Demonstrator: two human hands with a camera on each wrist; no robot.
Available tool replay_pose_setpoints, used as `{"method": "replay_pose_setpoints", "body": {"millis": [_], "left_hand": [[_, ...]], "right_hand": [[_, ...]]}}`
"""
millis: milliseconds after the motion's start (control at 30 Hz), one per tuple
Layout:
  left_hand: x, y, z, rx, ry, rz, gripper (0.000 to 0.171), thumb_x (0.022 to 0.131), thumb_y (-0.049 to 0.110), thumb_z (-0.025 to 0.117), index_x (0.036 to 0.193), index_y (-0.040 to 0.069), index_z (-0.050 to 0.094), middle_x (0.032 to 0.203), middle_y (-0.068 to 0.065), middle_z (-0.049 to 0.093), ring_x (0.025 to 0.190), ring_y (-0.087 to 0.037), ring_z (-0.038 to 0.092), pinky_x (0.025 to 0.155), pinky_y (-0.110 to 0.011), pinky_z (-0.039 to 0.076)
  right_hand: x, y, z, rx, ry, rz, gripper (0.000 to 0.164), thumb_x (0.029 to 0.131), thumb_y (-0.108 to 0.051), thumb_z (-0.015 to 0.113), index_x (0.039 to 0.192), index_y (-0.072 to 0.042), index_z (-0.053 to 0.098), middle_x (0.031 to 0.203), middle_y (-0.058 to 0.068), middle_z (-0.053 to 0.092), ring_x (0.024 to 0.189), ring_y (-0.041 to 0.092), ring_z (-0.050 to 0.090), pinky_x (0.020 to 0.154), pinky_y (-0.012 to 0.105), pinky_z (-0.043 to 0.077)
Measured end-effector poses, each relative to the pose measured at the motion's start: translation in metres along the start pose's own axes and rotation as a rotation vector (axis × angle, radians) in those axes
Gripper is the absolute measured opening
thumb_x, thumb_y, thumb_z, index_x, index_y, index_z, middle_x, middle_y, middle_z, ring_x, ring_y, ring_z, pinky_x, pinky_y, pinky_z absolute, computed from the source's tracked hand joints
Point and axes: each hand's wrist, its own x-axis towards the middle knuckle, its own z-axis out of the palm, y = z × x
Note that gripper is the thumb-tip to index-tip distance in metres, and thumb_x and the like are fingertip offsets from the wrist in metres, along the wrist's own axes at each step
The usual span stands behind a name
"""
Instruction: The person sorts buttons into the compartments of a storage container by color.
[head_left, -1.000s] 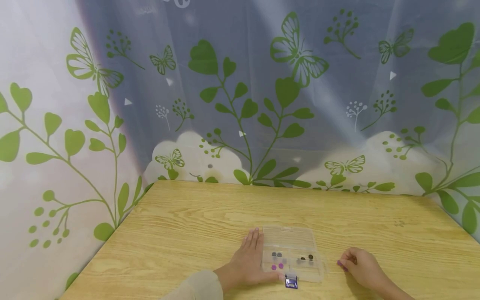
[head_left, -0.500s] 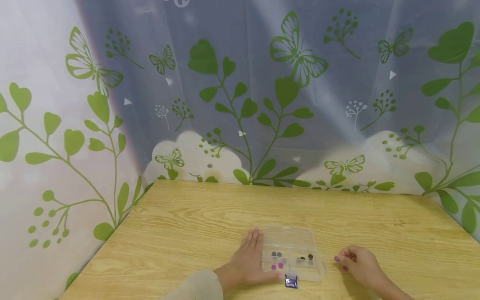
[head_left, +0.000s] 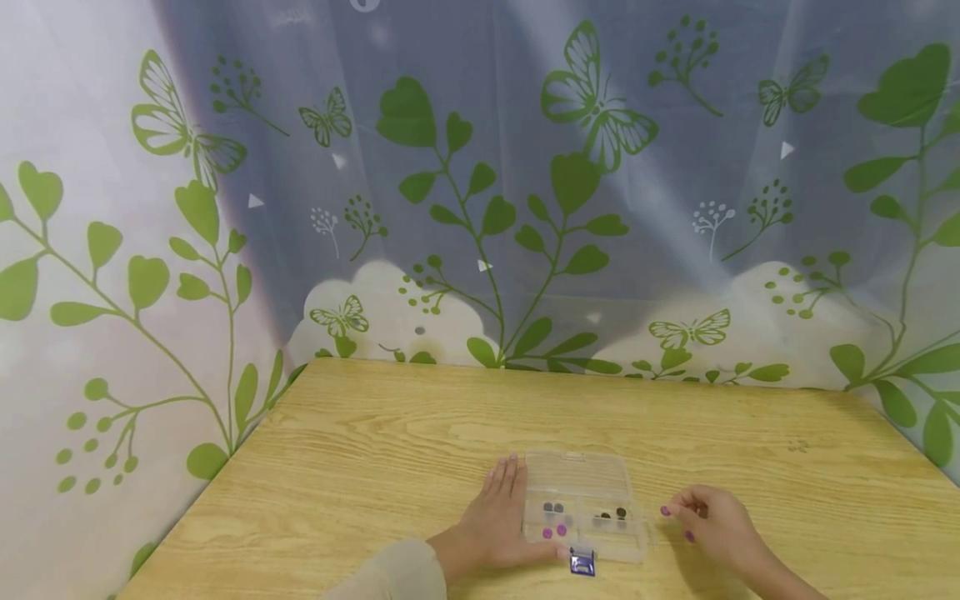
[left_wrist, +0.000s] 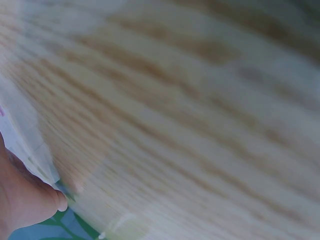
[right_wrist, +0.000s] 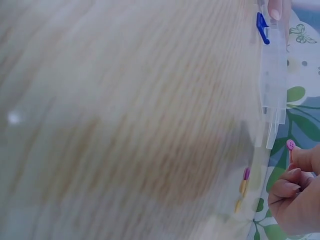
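A clear plastic compartment box (head_left: 637,546) lies on the table with a blue latch (head_left: 582,563) at its front. Inside are grey buttons (head_left: 553,508), dark buttons (head_left: 621,513) and purple buttons (head_left: 562,530), in separate places. My left hand (head_left: 495,521) rests along the box's left side with straight fingers, its thumb at the front edge by the latch. To the right of the box, my right hand (head_left: 716,521) pinches a purple button (right_wrist: 290,145) between thumb and finger, above the table. Below that hand lies another purple button (right_wrist: 246,173).
Small yellow pieces (right_wrist: 243,186) lie beside the loose purple button in the right wrist view. Farther back right, small pale objects (head_left: 798,447) sit on the wooden table (head_left: 375,433). A patterned curtain (head_left: 480,208) hangs behind the table.
My right hand has lifted one purple button and carried it slightly left toward the box, leaving another purple button below. My left hand has stayed in place.
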Motion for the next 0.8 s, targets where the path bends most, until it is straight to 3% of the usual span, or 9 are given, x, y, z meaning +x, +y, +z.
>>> {"method": "replay_pose_setpoints", "body": {"millis": [267, 500, 800], "left_hand": [[-0.001, 0.001, -0.002, 0.004, 0.001, 0.000, 0.114, 0.075, 0.078, 0.045, 0.147, -0.004, 0.012, 0.154, -0.023, 0.008, 0.144, -0.033, 0.010, 0.118, -0.040, 0.016], [-0.001, 0.001, -0.001, 0.016, 0.002, 0.002, 0.114, 0.075, 0.079, 0.044, 0.147, -0.004, 0.012, 0.154, -0.023, 0.008, 0.144, -0.033, 0.010, 0.118, -0.040, 0.016], [-0.001, 0.002, -0.003, 0.002, -0.013, -0.001, 0.114, 0.075, 0.079, 0.044, 0.147, -0.003, 0.011, 0.154, -0.023, 0.007, 0.144, -0.032, 0.009, 0.118, -0.041, 0.016]], "right_hand": [[-0.001, -0.010, 0.002, 0.016, -0.001, -0.036, 0.006, 0.087, -0.003, 0.059, 0.083, -0.001, 0.064, 0.086, 0.007, 0.070, 0.052, 0.005, 0.041, 0.046, 0.017, 0.039], [0.000, -0.019, 0.006, -0.009, 0.006, -0.078, 0.007, 0.085, -0.004, 0.061, 0.082, -0.004, 0.067, 0.085, 0.005, 0.070, 0.068, 0.001, 0.049, 0.059, 0.017, 0.043], [0.000, -0.029, 0.013, 0.032, 0.004, -0.122, 0.005, 0.083, -0.002, 0.062, 0.080, -0.003, 0.066, 0.082, 0.006, 0.070, 0.064, 0.000, 0.048, 0.055, 0.016, 0.043]]}}
